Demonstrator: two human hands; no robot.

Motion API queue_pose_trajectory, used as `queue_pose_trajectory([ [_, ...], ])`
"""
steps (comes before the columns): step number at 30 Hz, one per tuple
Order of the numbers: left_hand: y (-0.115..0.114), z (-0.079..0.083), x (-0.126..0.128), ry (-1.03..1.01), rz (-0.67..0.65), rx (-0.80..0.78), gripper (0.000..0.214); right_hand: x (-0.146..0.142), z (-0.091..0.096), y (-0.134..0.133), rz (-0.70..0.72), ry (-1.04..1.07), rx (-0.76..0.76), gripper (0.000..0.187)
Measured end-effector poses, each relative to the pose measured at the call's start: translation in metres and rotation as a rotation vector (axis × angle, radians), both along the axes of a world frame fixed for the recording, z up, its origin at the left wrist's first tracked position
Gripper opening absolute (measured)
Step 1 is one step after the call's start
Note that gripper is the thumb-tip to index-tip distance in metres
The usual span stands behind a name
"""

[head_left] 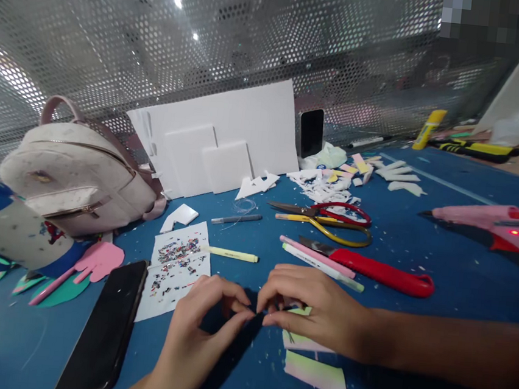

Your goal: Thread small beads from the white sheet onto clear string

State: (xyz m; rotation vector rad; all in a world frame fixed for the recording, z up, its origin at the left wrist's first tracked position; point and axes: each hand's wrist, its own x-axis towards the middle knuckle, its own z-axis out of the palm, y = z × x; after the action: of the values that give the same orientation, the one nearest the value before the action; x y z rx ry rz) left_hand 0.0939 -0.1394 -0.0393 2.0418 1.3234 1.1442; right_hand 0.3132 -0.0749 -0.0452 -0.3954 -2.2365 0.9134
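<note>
Near the middle of the blue table, my left hand [210, 324] and my right hand [313, 303] meet almost fingertip to fingertip. Thumb and forefinger of each are pinched together; whatever lies between them is too small to make out. Beneath and in front of my right hand lie several green-to-pink pieces of paper or foam, one a strip [315, 374]. Beside my left hand is a white sheet [145, 307] scattered with tiny coloured bits. A yellow marker [235, 255] rests across that sheet's edge.
A black phone [102, 332] lies left. Scissors [317, 215], a red-handled cutter [380, 272], and pink [318, 256] and white [321, 266] markers lie beyond my right hand. A pink glue gun [490, 223] with a lit red light is at right. White boards [258, 115] and a bag [83, 165] stand behind.
</note>
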Motion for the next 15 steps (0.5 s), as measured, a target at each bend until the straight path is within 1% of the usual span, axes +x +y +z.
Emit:
queue_pose_trajectory([
  [4,0.000,0.000,0.000,0.000,-0.020,-0.014,0.011,0.000,0.002,0.000,-0.010,0.042,-0.023,0.005],
  [8,0.002,0.001,0.001,0.015,-0.045,-0.053,0.010,-0.001,0.001,0.000,0.010,0.098,-0.006,0.010],
  [11,0.006,0.004,-0.002,0.103,-0.076,-0.104,0.014,-0.001,0.000,0.000,-0.057,0.088,-0.069,0.009],
  [15,0.015,0.007,-0.014,0.259,-0.144,-0.179,0.016,0.000,-0.002,0.003,-0.153,0.057,-0.182,0.010],
])
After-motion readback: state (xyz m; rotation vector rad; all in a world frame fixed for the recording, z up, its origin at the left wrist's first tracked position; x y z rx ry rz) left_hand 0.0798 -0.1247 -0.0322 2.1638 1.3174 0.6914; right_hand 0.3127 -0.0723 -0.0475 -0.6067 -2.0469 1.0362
